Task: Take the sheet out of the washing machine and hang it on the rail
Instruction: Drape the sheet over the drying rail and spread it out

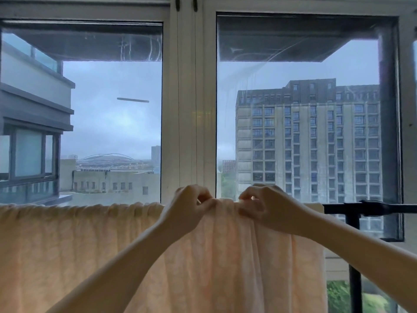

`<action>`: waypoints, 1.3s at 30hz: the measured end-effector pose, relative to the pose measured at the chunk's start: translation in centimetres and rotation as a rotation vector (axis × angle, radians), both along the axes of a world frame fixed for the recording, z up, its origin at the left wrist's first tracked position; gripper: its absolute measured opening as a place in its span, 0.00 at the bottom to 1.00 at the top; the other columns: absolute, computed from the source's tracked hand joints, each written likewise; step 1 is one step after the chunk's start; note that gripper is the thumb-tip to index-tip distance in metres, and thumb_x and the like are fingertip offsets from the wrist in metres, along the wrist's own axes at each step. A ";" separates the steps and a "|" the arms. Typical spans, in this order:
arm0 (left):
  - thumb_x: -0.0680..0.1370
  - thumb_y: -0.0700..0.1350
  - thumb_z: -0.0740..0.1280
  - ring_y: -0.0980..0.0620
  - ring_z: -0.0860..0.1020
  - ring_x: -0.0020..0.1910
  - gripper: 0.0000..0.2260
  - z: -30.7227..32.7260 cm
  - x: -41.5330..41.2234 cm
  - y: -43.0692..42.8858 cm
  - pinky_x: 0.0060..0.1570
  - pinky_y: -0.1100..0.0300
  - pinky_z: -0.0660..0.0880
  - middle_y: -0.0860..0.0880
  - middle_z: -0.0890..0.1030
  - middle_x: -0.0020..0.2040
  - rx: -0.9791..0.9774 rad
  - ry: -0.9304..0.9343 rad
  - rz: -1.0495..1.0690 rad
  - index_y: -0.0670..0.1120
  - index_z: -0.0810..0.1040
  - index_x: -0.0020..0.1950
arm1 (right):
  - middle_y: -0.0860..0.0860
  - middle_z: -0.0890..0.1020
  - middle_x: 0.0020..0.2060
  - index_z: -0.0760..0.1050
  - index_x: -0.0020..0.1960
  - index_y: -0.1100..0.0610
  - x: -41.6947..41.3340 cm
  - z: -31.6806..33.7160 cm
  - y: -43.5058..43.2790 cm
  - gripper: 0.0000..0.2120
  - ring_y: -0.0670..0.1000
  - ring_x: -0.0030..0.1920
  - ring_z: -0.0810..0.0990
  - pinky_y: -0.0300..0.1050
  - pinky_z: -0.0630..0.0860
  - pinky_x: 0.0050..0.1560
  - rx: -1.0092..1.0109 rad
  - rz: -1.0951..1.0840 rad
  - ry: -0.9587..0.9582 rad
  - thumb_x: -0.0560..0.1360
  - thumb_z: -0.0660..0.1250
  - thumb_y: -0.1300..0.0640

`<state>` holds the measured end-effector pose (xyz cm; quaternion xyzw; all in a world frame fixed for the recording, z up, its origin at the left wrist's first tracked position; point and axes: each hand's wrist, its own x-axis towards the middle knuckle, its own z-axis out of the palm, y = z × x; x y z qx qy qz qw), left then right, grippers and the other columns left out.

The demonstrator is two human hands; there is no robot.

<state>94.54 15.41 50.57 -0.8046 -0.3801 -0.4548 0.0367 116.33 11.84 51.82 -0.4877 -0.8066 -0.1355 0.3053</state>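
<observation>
Peach cloth fills the lower view: your sheet (pixel 67 256) hangs over the black rail (pixel 383 208), draped from the left edge almost to the rail's upright post (pixel 354 245). Your left hand (pixel 189 208) and right hand (pixel 266 206) sit close together at the sheet's top fold, fingers (pixel 194 190) curled, pinching bunched cloth. Beyond stands the window (pixel 187 109).

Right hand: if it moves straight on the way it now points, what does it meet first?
Pinching the peach patterned fabric sheet, the right hand points leftward along the black metal rail. It would probably meet the left hand first, though depth is unclear.
</observation>
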 end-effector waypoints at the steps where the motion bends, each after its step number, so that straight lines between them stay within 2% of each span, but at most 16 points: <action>1: 0.76 0.49 0.69 0.63 0.75 0.37 0.07 0.1 0.0 0.2 0.39 0.64 0.73 0.60 0.77 0.33 0.003 -0.002 0.005 0.55 0.78 0.37 | 0.41 0.79 0.46 0.77 0.53 0.48 0.1 -0.1 -0.1 0.11 0.40 0.45 0.77 0.36 0.74 0.47 0.003 -0.004 -0.001 0.76 0.64 0.44; 4: 0.76 0.48 0.69 0.63 0.75 0.37 0.08 -0.1 0.2 0.5 0.39 0.62 0.73 0.59 0.77 0.33 0.023 -0.035 0.039 0.54 0.78 0.37 | 0.41 0.79 0.44 0.78 0.49 0.49 -0.1 -0.2 -0.1 0.08 0.39 0.44 0.77 0.35 0.74 0.46 0.005 0.013 0.043 0.76 0.65 0.46; 7: 0.76 0.46 0.69 0.60 0.77 0.37 0.06 -0.2 0.2 0.7 0.39 0.63 0.74 0.55 0.80 0.34 0.068 -0.087 0.064 0.49 0.81 0.39 | 0.40 0.79 0.40 0.77 0.45 0.48 -0.6 0.1 0.0 0.01 0.39 0.43 0.77 0.35 0.74 0.48 0.015 0.015 0.151 0.76 0.68 0.54; 9: 0.76 0.44 0.69 0.59 0.77 0.36 0.06 -0.3 -0.2 1.0 0.38 0.66 0.72 0.53 0.80 0.34 0.099 -0.110 0.080 0.47 0.81 0.39 | 0.40 0.78 0.39 0.78 0.45 0.49 -0.6 0.2 0.2 0.03 0.38 0.42 0.76 0.35 0.74 0.47 0.026 0.001 0.185 0.76 0.68 0.56; 13: 0.76 0.43 0.70 0.56 0.77 0.36 0.05 -0.5 -2.0 2.0 0.40 0.61 0.76 0.52 0.81 0.36 0.174 -0.115 0.158 0.46 0.81 0.40 | 0.44 0.78 0.38 0.79 0.48 0.56 0.5 0.3 0.6 0.04 0.37 0.39 0.74 0.28 0.69 0.40 0.077 -0.060 0.278 0.77 0.66 0.57; 16: 0.75 0.42 0.71 0.60 0.73 0.33 0.05 -0.4 -3.8 2.3 0.37 0.73 0.66 0.52 0.80 0.35 0.208 -0.138 0.220 0.45 0.80 0.38 | 0.43 0.78 0.38 0.79 0.47 0.54 1.7 0.5 0.3 0.03 0.39 0.40 0.75 0.26 0.67 0.38 0.079 -0.094 0.320 0.77 0.67 0.56; 18: 0.74 0.42 0.71 0.60 0.73 0.33 0.05 -0.5 -4.5 2.2 0.37 0.72 0.65 0.52 0.80 0.36 0.189 -0.100 0.253 0.46 0.80 0.38 | 0.40 0.77 0.37 0.79 0.46 0.52 2.3 0.5 0.0 0.02 0.40 0.40 0.76 0.26 0.67 0.39 0.072 -0.111 0.301 0.76 0.67 0.57; 21: 0.75 0.40 0.70 0.56 0.75 0.38 0.04 -0.7 -4.3 1.5 0.43 0.59 0.74 0.53 0.79 0.39 0.162 -0.063 0.251 0.47 0.80 0.41 | 0.38 0.77 0.38 0.78 0.44 0.49 2.3 0.5 -0.5 0.05 0.39 0.41 0.77 0.25 0.69 0.38 0.028 -0.093 0.240 0.75 0.68 0.59; 25: 0.74 0.35 0.68 0.56 0.75 0.46 0.10 -0.6 -2.3 -0.3 0.47 0.63 0.73 0.52 0.80 0.47 0.242 0.004 0.160 0.46 0.82 0.51 | 0.44 0.79 0.45 0.77 0.52 0.52 1.8 0.2 -1.1 0.06 0.41 0.45 0.78 0.22 0.70 0.41 -0.007 -0.043 0.170 0.75 0.69 0.58; 27: 0.75 0.37 0.68 0.57 0.75 0.47 0.09 -0.6 -0.8 -1.4 0.48 0.65 0.72 0.52 0.82 0.50 0.246 0.062 0.068 0.46 0.82 0.54 | 0.44 0.78 0.48 0.75 0.57 0.53 2.0 0.1 -1.3 0.12 0.42 0.47 0.77 0.24 0.70 0.43 -0.001 -0.068 0.119 0.75 0.69 0.56; 29: 0.77 0.43 0.67 0.58 0.75 0.48 0.08 -0.8 0.8 -2.0 0.48 0.65 0.73 0.53 0.82 0.50 0.225 0.101 -0.026 0.47 0.81 0.55 | 0.45 0.78 0.49 0.74 0.58 0.53 2.4 0.0 -1.4 0.14 0.44 0.48 0.77 0.30 0.73 0.47 -0.007 -0.114 0.109 0.74 0.69 0.53; 32: 0.79 0.50 0.65 0.59 0.75 0.48 0.11 -1.4 3.0 -1.7 0.48 0.65 0.74 0.55 0.80 0.52 0.194 0.136 -0.073 0.50 0.80 0.58 | 0.44 0.79 0.46 0.79 0.52 0.53 2.8 -0.5 -1.4 0.09 0.43 0.45 0.77 0.34 0.73 0.49 0.018 -0.157 0.125 0.74 0.69 0.51; 36: 0.78 0.55 0.64 0.57 0.78 0.44 0.12 -2.3 4.5 -0.1 0.49 0.58 0.74 0.55 0.82 0.49 0.203 0.076 -0.013 0.51 0.81 0.55 | 0.39 0.76 0.41 0.80 0.46 0.51 2.9 -1.4 -0.6 0.03 0.38 0.42 0.75 0.25 0.69 0.45 0.116 -0.126 0.250 0.76 0.68 0.54; 39: 0.77 0.55 0.65 0.56 0.79 0.41 0.12 -2.4 4.6 0.5 0.47 0.56 0.76 0.54 0.83 0.45 0.212 0.001 -0.013 0.50 0.82 0.52 | 0.43 0.79 0.42 0.81 0.47 0.53 2.9 -1.5 0.3 0.05 0.44 0.44 0.78 0.33 0.73 0.49 0.137 -0.108 0.307 0.77 0.66 0.57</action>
